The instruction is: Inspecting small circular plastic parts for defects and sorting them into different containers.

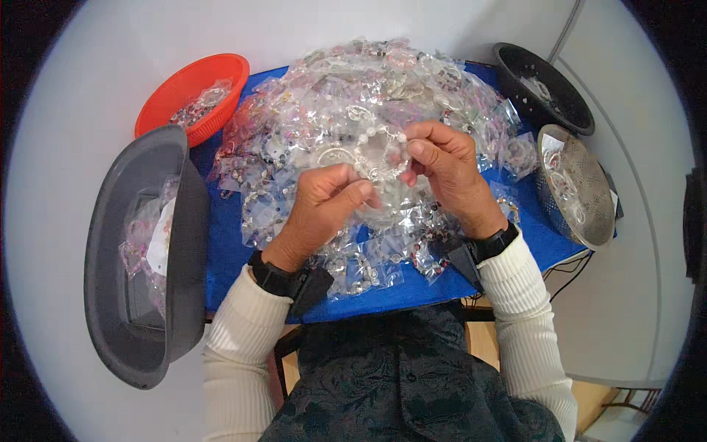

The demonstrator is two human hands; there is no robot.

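My left hand (328, 202) and my right hand (442, 166) are raised just above a big heap of clear plastic bags (368, 96), each bag holding beaded jewellery. Between them I hold a bracelet of pale round beads (379, 151) in its clear wrapper: my right thumb and forefinger pinch its right end, and my left hand is curled closed on its left side. The heap lies straight under my hands and hides most of the blue cloth (228, 243) that covers the surface.

Four containers stand around the heap. An orange basket (184, 85) at the far left holds a few bags. A large grey tub (121, 221) at my left overhangs the surface edge, with several bags inside. A black colander (545, 85) sits at the far right with one or two bags in it, and a steel colander (582, 199), tilted, just beside it, also holds a few.

I wear cream ribbed sleeves and a black band on each wrist. The floor around the surface is plain and pale grey.
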